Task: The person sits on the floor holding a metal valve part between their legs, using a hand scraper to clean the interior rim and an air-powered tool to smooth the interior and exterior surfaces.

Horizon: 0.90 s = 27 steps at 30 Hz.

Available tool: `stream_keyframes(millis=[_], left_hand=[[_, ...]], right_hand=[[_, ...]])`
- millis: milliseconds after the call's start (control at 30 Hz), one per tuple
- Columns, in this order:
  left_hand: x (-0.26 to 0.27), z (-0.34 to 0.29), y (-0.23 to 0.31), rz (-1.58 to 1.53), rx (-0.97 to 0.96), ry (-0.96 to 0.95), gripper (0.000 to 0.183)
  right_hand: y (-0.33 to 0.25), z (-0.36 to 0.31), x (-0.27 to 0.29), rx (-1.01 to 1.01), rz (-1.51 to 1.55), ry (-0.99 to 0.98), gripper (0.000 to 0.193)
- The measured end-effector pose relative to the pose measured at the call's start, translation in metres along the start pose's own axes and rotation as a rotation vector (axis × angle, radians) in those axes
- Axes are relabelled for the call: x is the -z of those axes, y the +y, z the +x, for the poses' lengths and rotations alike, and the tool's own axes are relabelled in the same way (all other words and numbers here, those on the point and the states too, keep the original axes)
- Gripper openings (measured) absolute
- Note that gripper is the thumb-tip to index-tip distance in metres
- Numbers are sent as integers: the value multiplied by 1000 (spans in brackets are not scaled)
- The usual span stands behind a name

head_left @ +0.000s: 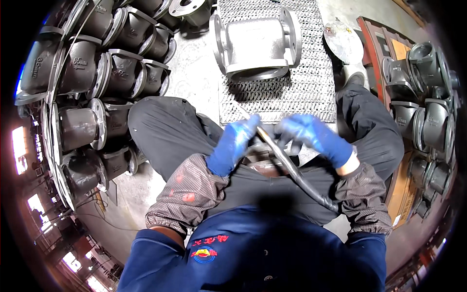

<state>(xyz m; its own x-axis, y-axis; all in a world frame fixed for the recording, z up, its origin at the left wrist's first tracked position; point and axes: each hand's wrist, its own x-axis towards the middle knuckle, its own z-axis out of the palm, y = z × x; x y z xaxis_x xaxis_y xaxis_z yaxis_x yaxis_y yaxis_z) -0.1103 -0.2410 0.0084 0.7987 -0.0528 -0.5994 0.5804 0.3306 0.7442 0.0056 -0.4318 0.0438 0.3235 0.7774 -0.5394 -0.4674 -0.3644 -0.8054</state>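
My left hand, in a blue glove, is closed around the upper part of a long rod-like tool. Its thin pale tip pokes out above the glove, while the dark, wrapped-looking length slants down across my lap to the right forearm. To the right of the tool is my right hand, gloved in blue too; its dark fingertips are smeared, so their grip is unclear. Beyond both hands a silver-grey flanged valve body lies on a ridged metal mat, one round flange opening facing me. Neither hand touches it.
Grey flanged castings are stacked high on the left. More castings stand at the right, near a reddish frame and a cardboard piece. A pale round-topped object sits right of the mat. My legs flank the mat's near end.
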Motion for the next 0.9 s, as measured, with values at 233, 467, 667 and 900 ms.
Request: stream_keyframes(millis=[233,467,667,900], left_hand=[[-42,-2,-20,371,-295,-24,33],[-80,15,-16,499,-211,-330,32],[-76,33,-58,-397,-113,-250,18],[-78,28,-26,229,-26,-258,29]], right_hand=[[-24,5,10,63,-30,178,68],[-32,20,1,111,189,189,62],[-9,28,-17,302,52,426,43],[-2,24,19,464,-246,619,43]])
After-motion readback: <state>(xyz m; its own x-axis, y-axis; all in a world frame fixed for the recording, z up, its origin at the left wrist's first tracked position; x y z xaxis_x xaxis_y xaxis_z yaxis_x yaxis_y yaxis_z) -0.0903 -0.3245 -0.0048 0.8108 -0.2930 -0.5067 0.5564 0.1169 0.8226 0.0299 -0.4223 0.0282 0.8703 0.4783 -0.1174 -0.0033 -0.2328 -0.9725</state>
